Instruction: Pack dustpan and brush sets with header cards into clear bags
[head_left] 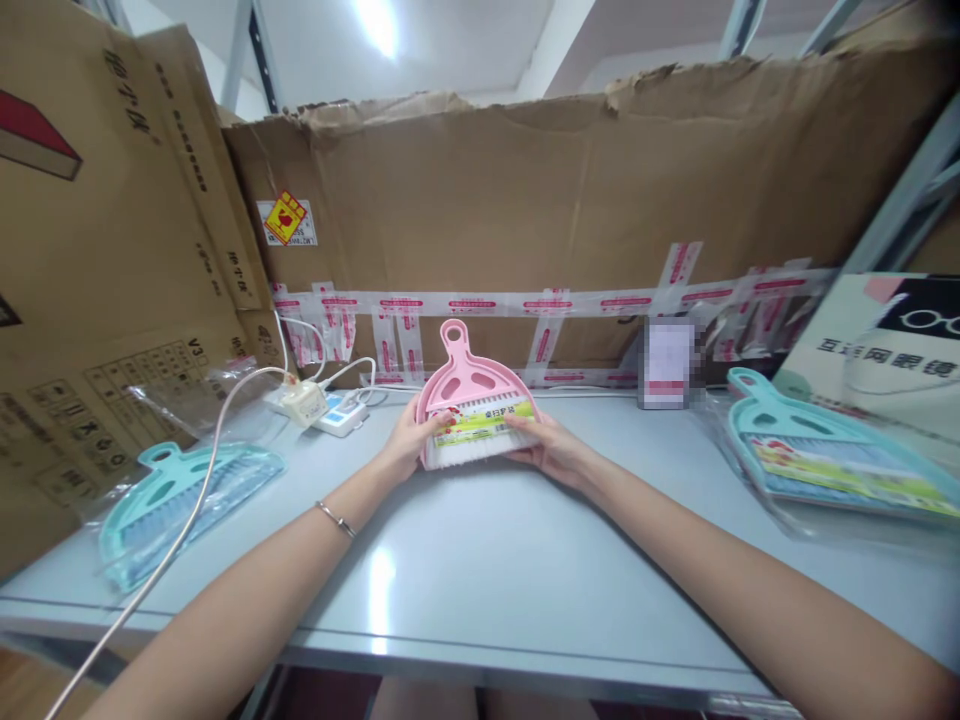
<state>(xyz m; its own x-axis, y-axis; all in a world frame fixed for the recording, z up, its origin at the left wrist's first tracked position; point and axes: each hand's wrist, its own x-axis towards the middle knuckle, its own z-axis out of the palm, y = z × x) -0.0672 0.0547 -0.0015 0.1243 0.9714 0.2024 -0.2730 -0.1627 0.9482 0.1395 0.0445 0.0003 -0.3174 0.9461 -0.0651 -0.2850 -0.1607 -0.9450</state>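
A pink dustpan and brush set (471, 392) with a green and yellow label stands tilted on the grey table (487, 560), handle pointing up and away. My left hand (411, 440) grips its left edge, thumb on the label. My right hand (549, 446) grips its right edge, fingers curled on the brush. Both hands are closed on the set.
A teal dustpan set in a plastic bag (180, 497) lies at the left. Another bagged teal set (817, 455) lies at the right. A white power strip (322, 408) with cables sits behind. Taped cardboard walls (570, 200) surround the table.
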